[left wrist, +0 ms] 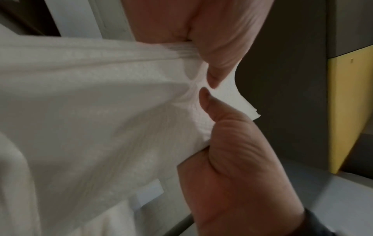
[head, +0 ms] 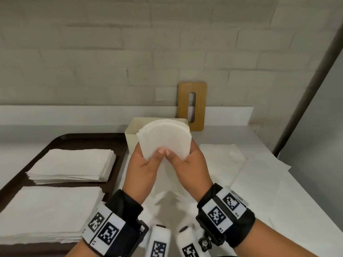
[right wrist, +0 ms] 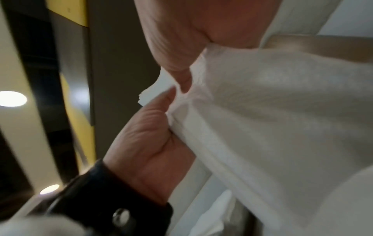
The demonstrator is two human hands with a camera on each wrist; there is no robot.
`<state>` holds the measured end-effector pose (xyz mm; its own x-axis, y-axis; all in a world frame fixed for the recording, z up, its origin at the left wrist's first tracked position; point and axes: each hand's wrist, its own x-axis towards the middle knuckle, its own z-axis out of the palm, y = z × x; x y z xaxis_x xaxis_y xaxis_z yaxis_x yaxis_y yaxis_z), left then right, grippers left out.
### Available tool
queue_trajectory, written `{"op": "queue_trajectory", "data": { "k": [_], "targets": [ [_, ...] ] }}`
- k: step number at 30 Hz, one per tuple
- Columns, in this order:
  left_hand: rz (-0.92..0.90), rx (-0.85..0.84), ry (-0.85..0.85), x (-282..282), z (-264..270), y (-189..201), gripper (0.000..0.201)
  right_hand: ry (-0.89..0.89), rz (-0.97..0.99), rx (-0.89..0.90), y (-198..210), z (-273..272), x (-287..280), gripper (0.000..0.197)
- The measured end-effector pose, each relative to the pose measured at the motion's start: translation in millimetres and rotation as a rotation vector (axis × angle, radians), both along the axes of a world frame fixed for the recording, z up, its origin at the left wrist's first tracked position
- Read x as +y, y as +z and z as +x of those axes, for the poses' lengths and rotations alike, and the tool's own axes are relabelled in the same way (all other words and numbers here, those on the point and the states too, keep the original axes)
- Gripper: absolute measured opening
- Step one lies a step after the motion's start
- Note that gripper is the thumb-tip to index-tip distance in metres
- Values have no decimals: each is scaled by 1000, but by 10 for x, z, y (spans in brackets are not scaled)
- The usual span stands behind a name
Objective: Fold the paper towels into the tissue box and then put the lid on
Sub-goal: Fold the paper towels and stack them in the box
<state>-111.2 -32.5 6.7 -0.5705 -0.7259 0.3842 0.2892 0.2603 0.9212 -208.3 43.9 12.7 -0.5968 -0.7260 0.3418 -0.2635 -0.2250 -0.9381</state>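
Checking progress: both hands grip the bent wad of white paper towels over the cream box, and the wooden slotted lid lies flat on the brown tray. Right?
Not quite. The head view shows the wooden slotted lid standing against the wall behind the cream box, not on the brown tray. The rest holds.

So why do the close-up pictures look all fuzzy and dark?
Left wrist view: the paper towels smear soft and the room behind is dim. Right wrist view: equally blurry, with ceiling lights glaring. Head view: bright and fairly sharp, though the wall's lines bend.

left hand (head: 146,160) and right hand (head: 187,160) raised together, fingers curled, thumbs touching
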Motion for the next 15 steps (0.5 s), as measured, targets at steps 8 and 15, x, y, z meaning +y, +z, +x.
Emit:
{"op": "queue_trajectory", "data": {
  "k": [8, 15],
  "targets": [
    [172, 2, -41, -60, 33, -467, 90, 22, 158, -217, -440, -100, 5, 69],
    [107, 49, -79, -78, -55, -277, 98, 172, -8, -308, -255, -114, -71, 79]
  ]
}}
